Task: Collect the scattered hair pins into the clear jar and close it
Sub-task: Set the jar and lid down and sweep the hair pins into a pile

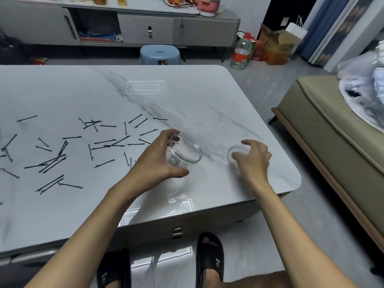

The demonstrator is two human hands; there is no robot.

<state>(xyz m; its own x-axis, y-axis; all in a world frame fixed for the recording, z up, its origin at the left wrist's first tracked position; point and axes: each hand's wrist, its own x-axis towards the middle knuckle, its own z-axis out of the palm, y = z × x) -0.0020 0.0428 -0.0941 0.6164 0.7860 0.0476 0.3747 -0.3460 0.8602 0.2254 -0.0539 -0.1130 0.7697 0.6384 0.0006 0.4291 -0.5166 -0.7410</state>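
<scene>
Your left hand (158, 159) wraps the clear jar (185, 150), thumb on the near side and fingers curled over the far side. The jar is tilted, its open mouth facing right. Your right hand (255, 159) arches over the clear lid (234, 151), curled fingertips pinching its rim. The lid is near the table's (207, 100) right edge, with open tabletop beyond the jar. Thin black hair pins (104, 142) lie scattered left of the jar.

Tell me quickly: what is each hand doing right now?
Left hand: grips the clear jar, whose mouth is open.
Right hand: fingers curled round the lid, which is down at the table.
</scene>
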